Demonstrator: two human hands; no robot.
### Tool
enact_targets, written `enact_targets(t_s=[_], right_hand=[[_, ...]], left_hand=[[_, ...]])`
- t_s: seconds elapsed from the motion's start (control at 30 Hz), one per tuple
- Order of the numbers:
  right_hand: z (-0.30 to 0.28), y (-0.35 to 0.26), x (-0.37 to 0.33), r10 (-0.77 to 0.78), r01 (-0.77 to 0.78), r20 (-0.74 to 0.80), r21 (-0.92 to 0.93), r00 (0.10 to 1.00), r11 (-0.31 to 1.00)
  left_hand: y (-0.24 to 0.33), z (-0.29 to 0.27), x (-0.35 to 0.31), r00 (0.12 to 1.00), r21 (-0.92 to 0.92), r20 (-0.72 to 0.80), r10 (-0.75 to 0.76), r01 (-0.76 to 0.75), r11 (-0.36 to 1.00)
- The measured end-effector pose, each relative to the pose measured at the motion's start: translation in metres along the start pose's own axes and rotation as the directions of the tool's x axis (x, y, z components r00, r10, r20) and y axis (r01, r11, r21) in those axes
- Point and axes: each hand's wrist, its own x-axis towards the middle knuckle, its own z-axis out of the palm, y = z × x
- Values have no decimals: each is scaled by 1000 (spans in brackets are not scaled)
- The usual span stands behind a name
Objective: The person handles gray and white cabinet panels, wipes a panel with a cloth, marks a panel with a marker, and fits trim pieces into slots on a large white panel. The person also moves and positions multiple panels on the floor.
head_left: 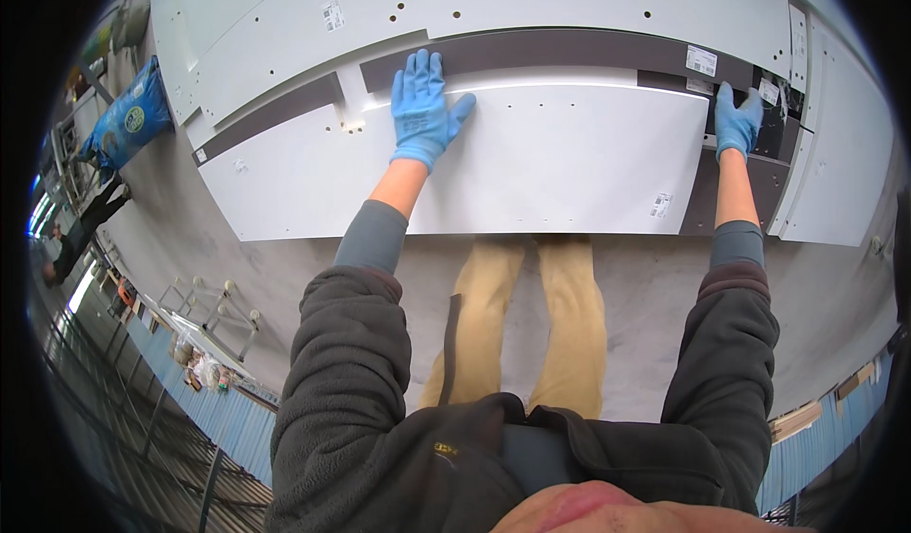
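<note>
My left hand (pixel 422 115), in a blue glove, lies with fingers stretched out across a long dark grey strip panel (pixel 560 47) and the upper edge of a white panel (pixel 560 163). Its thumb points to the right. My right hand (pixel 736 123), gloved alike, is just past the white panel's right end, over dark panel pieces. Its thumb and fingers stand apart, though some fingertips are hard to make out against the dark parts. The strip carries a white label (pixel 701 60) near its right end. Another label (pixel 661 205) sits on the white panel's lower right.
A large white drilled panel (pixel 569 1) lies beyond the strip, and another white panel (pixel 840 144) is at right. At left are a blue bag (pixel 133 120) and a wheeled metal frame (pixel 223 315). A person (pixel 81 229) stands farther off at left.
</note>
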Motion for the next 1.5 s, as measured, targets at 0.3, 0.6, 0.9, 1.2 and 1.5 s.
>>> enact_targets(t_s=[0.3,0.6,0.9,1.2,1.5], right_hand=[[2,6,3,52,-60,153,49,987,997],[5,-12,-25,10,-8,128,-12,992,1000],[7,-24,-33,-21,22,112,-6,994,1000],[11,-28,-35,-50,51,87,-17,995,999],[9,-32,-38,-43,44,109,-4,993,999]], left_hand=[[-19,6,-5,1000,18,-19,-18,19,1000],[-40,10,-9,998,25,-34,-54,55,998],[-48,18,-14,995,29,-51,-90,92,995],[-50,18,-17,992,28,-58,-110,112,993],[-51,19,-18,989,27,-25,-148,149,988]])
